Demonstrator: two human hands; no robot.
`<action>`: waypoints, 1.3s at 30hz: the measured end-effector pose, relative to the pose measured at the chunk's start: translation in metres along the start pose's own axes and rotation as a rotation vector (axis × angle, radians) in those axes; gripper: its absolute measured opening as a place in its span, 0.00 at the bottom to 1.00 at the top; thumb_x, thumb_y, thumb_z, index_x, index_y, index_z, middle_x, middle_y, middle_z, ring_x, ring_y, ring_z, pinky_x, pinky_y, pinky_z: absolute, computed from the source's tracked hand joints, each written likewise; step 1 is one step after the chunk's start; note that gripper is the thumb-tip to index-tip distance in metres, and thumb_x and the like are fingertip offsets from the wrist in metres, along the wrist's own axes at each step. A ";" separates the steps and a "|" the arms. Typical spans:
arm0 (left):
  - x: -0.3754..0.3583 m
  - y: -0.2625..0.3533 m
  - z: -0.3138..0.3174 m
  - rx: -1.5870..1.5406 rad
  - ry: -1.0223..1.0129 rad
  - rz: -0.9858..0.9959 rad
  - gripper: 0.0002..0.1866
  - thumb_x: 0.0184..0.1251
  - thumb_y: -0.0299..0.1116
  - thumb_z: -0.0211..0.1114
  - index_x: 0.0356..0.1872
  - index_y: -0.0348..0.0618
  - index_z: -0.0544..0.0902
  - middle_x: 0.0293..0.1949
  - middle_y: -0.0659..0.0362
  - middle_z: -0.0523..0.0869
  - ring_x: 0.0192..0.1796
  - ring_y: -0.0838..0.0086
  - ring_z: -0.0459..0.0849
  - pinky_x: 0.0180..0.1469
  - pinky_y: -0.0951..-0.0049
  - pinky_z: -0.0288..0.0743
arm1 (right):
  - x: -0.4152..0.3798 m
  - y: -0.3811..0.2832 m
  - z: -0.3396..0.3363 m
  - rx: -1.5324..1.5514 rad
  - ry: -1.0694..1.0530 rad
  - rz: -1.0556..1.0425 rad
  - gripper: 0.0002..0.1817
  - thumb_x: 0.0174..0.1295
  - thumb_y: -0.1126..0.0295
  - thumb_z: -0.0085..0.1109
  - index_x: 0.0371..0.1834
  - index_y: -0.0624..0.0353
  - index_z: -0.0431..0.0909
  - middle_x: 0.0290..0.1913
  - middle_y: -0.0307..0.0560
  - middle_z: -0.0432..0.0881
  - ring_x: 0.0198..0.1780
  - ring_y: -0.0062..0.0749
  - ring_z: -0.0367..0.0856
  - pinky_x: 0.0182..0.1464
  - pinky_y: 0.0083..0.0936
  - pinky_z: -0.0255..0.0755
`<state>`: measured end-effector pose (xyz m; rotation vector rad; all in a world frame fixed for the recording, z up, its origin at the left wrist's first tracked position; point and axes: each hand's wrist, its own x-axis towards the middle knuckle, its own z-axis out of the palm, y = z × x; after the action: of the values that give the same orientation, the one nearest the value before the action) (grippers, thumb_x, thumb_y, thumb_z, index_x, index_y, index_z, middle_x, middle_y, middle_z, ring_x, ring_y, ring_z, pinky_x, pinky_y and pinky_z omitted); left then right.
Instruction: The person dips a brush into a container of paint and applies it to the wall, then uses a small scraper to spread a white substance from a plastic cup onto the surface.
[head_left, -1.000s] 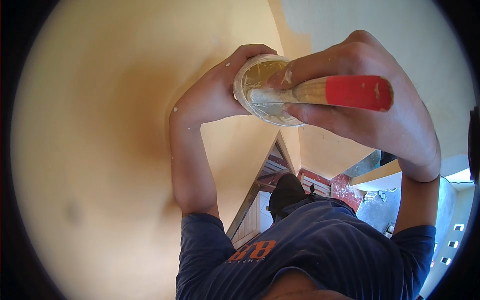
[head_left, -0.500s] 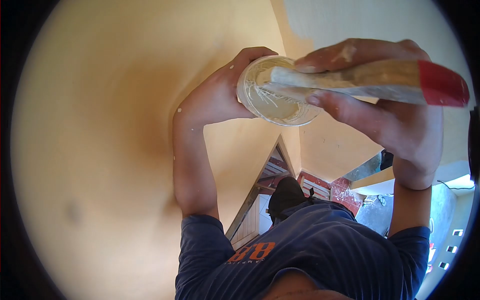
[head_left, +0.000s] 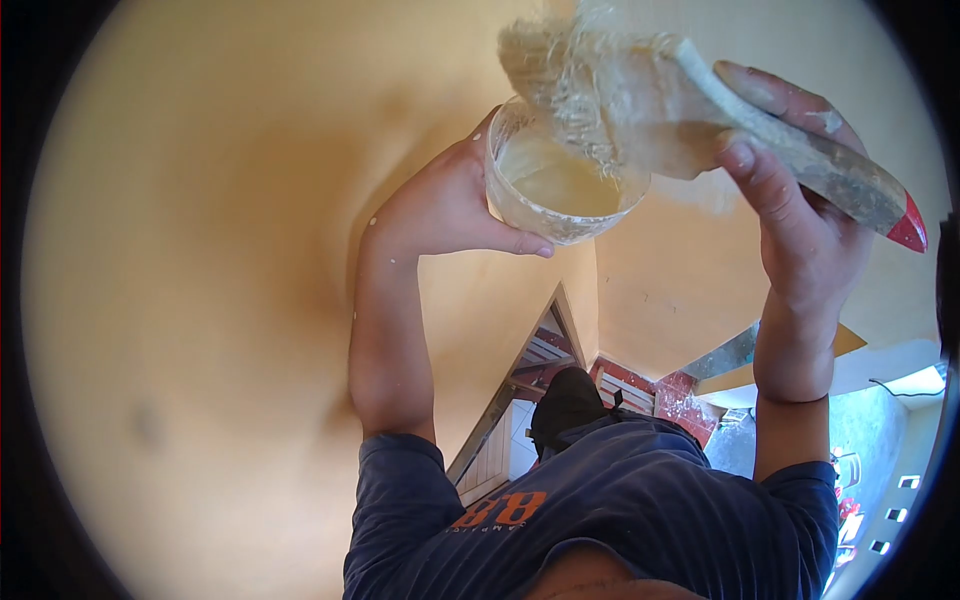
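Left hand grips the cup, its mouth upward, pale liquid inside. Right hand closed on the brush; whitened bristles above the cup's rim. Yellowish wall alongside; extent of coating cannot be judged.

Brush over cup (w/ liquid in it), wall bhd.

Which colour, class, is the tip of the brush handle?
The tip of the brush handle is red, seen best in the head view.

Right hand holds brush over cup.
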<state>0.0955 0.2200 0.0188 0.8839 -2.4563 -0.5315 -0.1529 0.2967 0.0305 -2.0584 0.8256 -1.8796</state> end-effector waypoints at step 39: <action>0.002 0.002 0.005 -0.032 0.022 -0.170 0.49 0.33 0.36 0.80 0.62 0.39 0.63 0.54 0.50 0.78 0.57 0.61 0.76 0.60 0.67 0.68 | -0.031 0.049 0.033 0.670 0.331 0.325 0.20 0.60 0.72 0.60 0.53 0.70 0.70 0.46 0.51 0.79 0.45 0.32 0.80 0.43 0.26 0.81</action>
<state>0.0908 0.2209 0.0160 1.0862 -2.3590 -0.6156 -0.1341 0.2672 -0.0261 -1.1670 0.4554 -1.9702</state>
